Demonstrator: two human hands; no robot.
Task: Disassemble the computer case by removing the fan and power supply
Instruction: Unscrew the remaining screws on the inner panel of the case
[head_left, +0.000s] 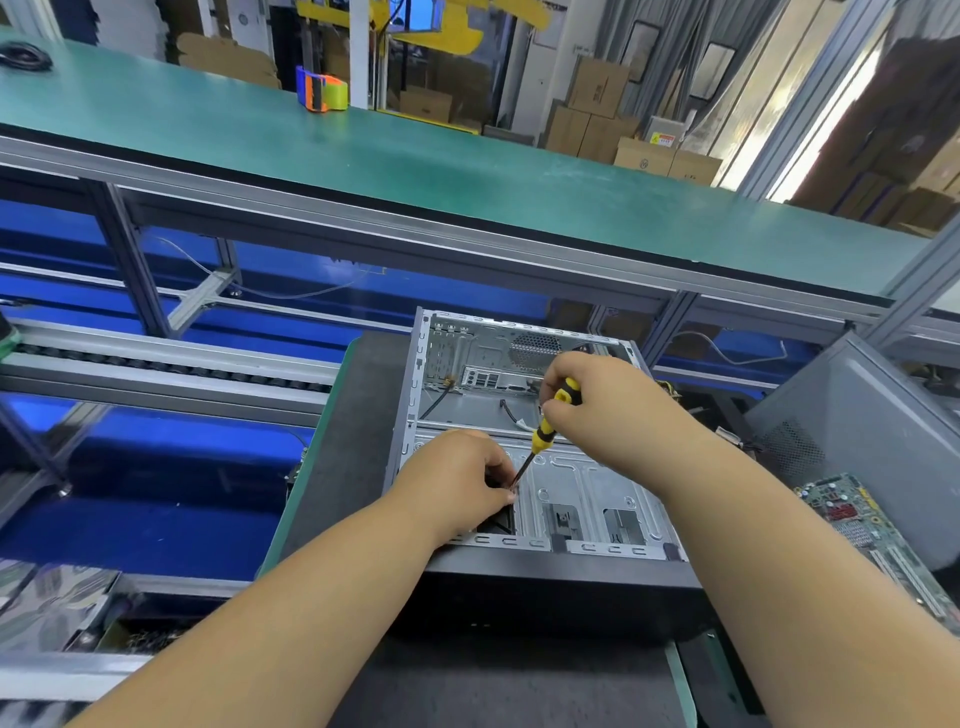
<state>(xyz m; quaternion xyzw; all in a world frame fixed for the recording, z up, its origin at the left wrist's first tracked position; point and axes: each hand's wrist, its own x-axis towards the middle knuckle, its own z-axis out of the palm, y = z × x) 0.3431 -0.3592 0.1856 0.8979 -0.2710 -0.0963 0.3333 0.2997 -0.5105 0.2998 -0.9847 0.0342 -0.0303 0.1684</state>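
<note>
Head view: computer case (524, 441) lies open on its side on the dark worktop (358, 415), just in front of the person. Right hand (602, 405) grips a yellow-black screwdriver (550, 421), tip angled down to a spot beside the left hand (462, 483), whose curled fingers pinch something small there. Interior looks mostly stripped; a motherboard (857, 525) lies to the right. No fan or power supply clearly visible; probably late stage.
</note>
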